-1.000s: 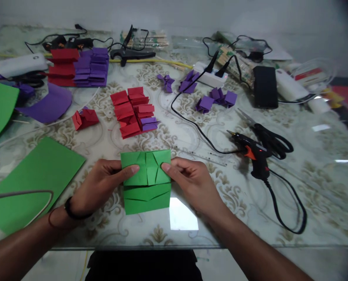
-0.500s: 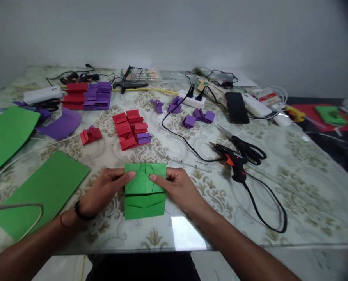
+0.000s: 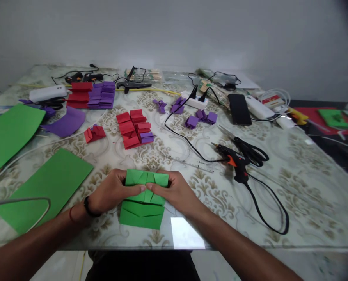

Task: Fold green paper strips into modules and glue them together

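A creased green sheet of folded paper [image 3: 141, 214] is held over the near edge of the table. My left hand [image 3: 115, 189] grips its left side, thumb flat on the front and fingers behind. On the right side my right hand [image 3: 175, 191] pinches it the same way. Both thumbs almost meet at the middle, near a horizontal fold. The fingers behind the paper are mostly hidden. Just beyond it lies a block of red folded paper pieces [image 3: 130, 128] with one purple piece. A single red folded piece [image 3: 94, 134] sits to its left.
Flat green paper [image 3: 49, 187] lies left. At right are a black glue gun [image 3: 235, 160] with a looping cord, black-handled scissors [image 3: 251, 151] and a clear ruler [image 3: 191, 164]. Farther back are a phone [image 3: 239, 109], a power strip [image 3: 194, 100], purple folded pieces [image 3: 191, 121] and a red-purple block [image 3: 90, 96].
Both hands and the green paper have come slightly nearer. The thumbs have closed in towards the middle, and the paper now bends at its fold, its lower part tilted.
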`<control>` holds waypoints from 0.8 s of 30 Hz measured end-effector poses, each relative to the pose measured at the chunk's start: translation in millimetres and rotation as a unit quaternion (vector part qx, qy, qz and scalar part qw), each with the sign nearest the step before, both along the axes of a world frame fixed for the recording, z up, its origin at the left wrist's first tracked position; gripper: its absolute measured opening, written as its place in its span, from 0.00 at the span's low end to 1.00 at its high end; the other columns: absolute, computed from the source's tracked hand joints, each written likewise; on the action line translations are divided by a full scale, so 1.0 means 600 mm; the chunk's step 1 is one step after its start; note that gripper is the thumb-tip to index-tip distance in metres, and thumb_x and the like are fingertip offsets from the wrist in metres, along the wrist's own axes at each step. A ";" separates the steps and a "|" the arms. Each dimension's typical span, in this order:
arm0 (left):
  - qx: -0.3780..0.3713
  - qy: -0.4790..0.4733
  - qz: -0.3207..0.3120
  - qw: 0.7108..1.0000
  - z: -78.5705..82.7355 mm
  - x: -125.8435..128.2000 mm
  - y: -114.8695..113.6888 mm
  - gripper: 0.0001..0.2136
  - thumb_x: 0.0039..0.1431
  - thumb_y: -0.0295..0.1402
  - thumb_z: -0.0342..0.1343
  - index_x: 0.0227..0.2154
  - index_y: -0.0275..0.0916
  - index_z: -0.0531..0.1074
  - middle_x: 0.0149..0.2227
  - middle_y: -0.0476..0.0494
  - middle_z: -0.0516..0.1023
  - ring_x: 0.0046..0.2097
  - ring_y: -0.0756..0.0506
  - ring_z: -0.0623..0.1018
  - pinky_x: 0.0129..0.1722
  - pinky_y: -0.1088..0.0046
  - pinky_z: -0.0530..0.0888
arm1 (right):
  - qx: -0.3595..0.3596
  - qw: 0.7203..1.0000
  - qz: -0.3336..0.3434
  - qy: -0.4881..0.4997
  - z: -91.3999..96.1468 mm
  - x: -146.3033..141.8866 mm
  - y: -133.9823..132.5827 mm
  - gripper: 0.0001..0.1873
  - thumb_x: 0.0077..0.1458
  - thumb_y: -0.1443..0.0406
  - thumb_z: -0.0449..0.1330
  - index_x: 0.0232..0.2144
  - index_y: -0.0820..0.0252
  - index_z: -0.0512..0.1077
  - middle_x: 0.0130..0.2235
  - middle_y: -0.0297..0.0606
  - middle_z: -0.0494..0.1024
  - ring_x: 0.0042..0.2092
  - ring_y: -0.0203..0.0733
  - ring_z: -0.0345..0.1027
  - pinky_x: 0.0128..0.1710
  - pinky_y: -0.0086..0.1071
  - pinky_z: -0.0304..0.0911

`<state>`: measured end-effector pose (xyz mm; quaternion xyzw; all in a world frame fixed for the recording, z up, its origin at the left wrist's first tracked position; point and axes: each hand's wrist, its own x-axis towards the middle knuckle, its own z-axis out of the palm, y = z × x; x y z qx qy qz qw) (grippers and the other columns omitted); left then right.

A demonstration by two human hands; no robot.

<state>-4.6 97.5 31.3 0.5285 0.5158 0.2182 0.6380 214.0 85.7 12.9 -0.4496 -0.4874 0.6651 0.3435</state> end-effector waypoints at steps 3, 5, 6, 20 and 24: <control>0.008 0.017 -0.015 1.000 0.002 0.001 0.000 0.14 0.51 0.42 0.70 0.29 0.33 0.85 0.27 0.45 0.84 0.28 0.46 0.79 0.28 0.73 0.75 | 0.009 1.000 0.006 -0.001 0.003 -0.001 0.000 0.22 0.52 0.51 0.74 0.25 0.59 0.70 0.25 0.27 0.63 0.29 0.34 0.55 0.27 0.29 0.52; 0.007 0.019 -0.031 0.999 0.001 0.001 0.002 0.13 0.52 0.40 0.70 0.26 0.33 0.83 0.25 0.47 0.82 0.27 0.48 0.77 0.27 0.75 0.72 | 0.010 1.000 0.003 -0.006 0.006 -0.001 0.000 0.22 0.53 0.51 0.74 0.24 0.59 0.70 0.26 0.28 0.64 0.29 0.34 0.56 0.28 0.29 0.52; 0.005 0.017 -0.033 0.999 0.000 0.001 0.002 0.12 0.52 0.39 0.70 0.27 0.33 0.83 0.26 0.47 0.82 0.27 0.48 0.77 0.27 0.76 0.73 | 0.008 1.000 -0.003 -0.008 0.007 -0.001 0.000 0.23 0.52 0.50 0.74 0.24 0.59 0.70 0.25 0.28 0.64 0.29 0.34 0.55 0.27 0.29 0.51; -0.077 0.026 -0.100 0.992 0.007 -0.007 0.009 0.20 0.56 0.47 0.69 0.42 0.33 0.86 0.40 0.38 0.89 0.40 0.37 0.87 0.39 0.67 0.83 | -0.029 0.999 -0.025 0.012 0.014 0.004 0.000 0.19 0.49 0.53 0.77 0.26 0.60 0.76 0.26 0.28 0.67 0.29 0.34 0.56 0.28 0.30 0.53; -0.063 0.044 -0.111 0.991 0.010 -0.006 0.010 0.19 0.57 0.45 0.68 0.42 0.33 0.86 0.40 0.39 0.89 0.39 0.38 0.87 0.37 0.70 0.81 | -0.021 0.999 -0.033 -0.005 0.015 0.003 0.000 0.22 0.49 0.52 0.77 0.22 0.59 0.73 0.24 0.28 0.64 0.28 0.34 0.54 0.27 0.30 0.52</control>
